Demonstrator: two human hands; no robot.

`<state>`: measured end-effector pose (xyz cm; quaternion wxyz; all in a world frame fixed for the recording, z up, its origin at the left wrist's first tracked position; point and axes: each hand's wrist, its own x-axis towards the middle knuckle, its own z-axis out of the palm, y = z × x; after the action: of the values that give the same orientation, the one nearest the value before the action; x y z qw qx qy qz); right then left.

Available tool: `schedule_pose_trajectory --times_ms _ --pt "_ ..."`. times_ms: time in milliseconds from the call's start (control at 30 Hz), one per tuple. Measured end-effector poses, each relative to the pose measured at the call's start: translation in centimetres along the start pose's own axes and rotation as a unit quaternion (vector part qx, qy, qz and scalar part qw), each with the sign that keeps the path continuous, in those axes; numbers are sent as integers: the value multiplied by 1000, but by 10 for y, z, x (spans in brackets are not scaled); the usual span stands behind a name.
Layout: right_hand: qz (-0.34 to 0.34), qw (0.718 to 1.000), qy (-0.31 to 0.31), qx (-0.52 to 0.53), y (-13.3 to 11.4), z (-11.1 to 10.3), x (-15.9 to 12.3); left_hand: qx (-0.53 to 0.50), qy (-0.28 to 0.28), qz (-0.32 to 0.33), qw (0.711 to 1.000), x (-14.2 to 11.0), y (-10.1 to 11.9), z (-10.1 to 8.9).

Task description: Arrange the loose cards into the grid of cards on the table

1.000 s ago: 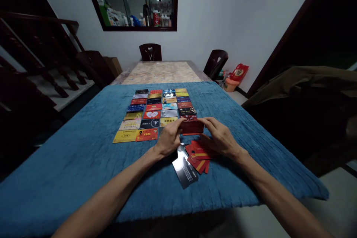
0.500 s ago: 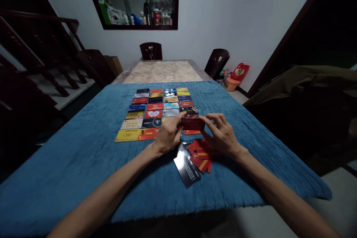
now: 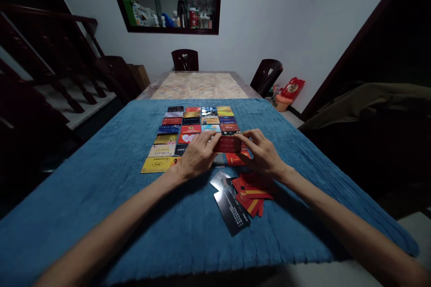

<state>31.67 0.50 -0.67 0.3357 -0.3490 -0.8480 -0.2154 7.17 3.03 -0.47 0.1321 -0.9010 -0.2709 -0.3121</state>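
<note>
A dark red card (image 3: 228, 144) is pinched at its two short ends, tilted up over the rows of cards. My left hand (image 3: 199, 151) closes on its left end and my right hand (image 3: 261, 151) on its right end. Beyond and to the left, several colourful cards lie in rows, among them a yellow card (image 3: 155, 164) at the near left corner and a white card (image 3: 162, 150) behind it. My left hand hides part of the near rows. Below my hands lie a loose black card (image 3: 232, 213) and a fanned heap of red cards (image 3: 251, 190).
A blue cloth (image 3: 111, 179) covers the near part of the table, with the marbled tabletop (image 3: 202, 84) bare beyond it. Chairs (image 3: 185, 60) stand around the far end. Dark clothing (image 3: 377, 103) hangs at the right, and a stair railing (image 3: 50, 54) rises at the left.
Both hands have moved slightly away from me with the dark red card, which now tilts to show more of its face. The view has shifted a little. The loose cards below show more fully.
</note>
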Motion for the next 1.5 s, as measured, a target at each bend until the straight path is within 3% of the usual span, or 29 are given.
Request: schedule_pose_trajectory --times_ms 367,800,1300,1500 --pt "-31 996 -70 48 31 42 47 107 -109 -32 988 13 -48 -17" --pt "4 990 -119 73 70 106 129 129 -141 -120 974 42 -128 -10" --pt "80 975 -197 63 108 173 184 155 -209 -159 952 71 -203 24" --pt "113 962 -242 59 119 197 196 158 -264 -176 935 85 -229 39"
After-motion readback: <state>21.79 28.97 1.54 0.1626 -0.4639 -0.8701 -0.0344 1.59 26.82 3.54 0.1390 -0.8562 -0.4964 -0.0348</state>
